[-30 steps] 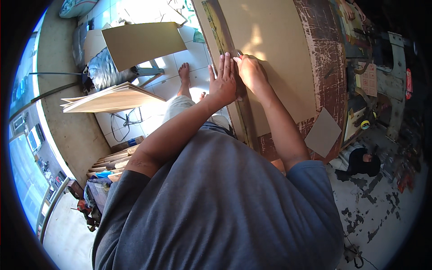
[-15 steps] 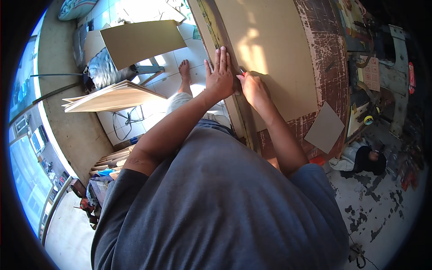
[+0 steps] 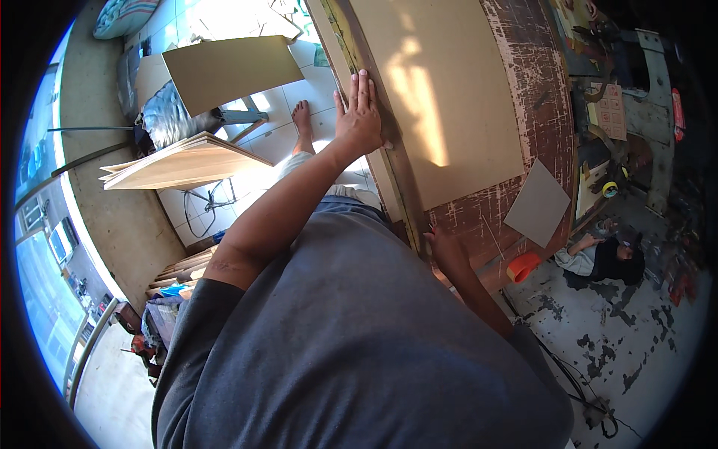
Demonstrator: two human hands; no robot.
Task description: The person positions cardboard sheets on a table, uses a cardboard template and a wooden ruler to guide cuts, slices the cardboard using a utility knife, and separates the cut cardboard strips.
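Head view: a scratched table (image 3: 540, 90) borders tiled floor (image 3: 271, 136), left fingers (image 3: 363, 91) spread on a strip (image 3: 397, 166), right fingers (image 3: 437, 238) unclear in grip.

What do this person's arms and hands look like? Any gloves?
No gloves: the left hand and right hand are bare. So are both forearms, below the short, dark grey sleeves of a shirt. No watch shows on the left wrist.
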